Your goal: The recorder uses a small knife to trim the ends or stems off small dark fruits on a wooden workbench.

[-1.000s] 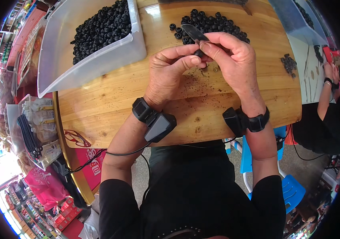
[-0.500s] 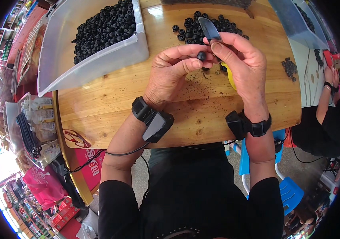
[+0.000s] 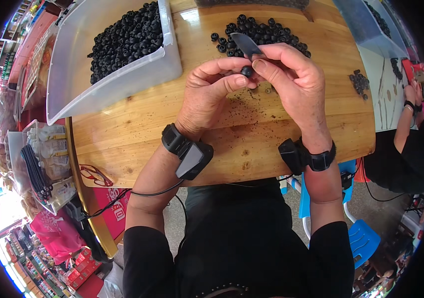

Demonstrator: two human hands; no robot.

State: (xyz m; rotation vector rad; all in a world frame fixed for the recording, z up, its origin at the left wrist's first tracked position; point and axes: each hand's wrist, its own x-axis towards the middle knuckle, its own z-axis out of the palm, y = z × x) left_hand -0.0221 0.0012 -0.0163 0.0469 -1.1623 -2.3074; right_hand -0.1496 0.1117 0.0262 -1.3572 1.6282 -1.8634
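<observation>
Between the thumb and forefinger of my left hand (image 3: 206,94) is pinched a small round black bead (image 3: 246,71). My right hand (image 3: 297,84) grips a short knife (image 3: 245,45), its blade pointing up and to the left; the handle is mostly hidden by my fingers. Both hands meet above the wooden table, their fingertips close together around the bead. Just beyond them lies a loose heap of similar black beads (image 3: 266,34), some showing a pale ring or hole. Dark crumbs (image 3: 244,110) are scattered on the wood beneath my hands.
A clear plastic bin (image 3: 172,69) full of black beads (image 3: 127,42) stands at the left of the wooden table (image 3: 137,134). Red-framed glasses (image 3: 95,175) lie near its left edge. A small dark pile (image 3: 359,83) sits at the right, near another person's hands (image 3: 412,94). Cables run from my wrist devices.
Both hands have shifted slightly left, with the bead and knife still held. The knife blade has tilted further to the left. The yellow piece near my right palm no longer shows.
</observation>
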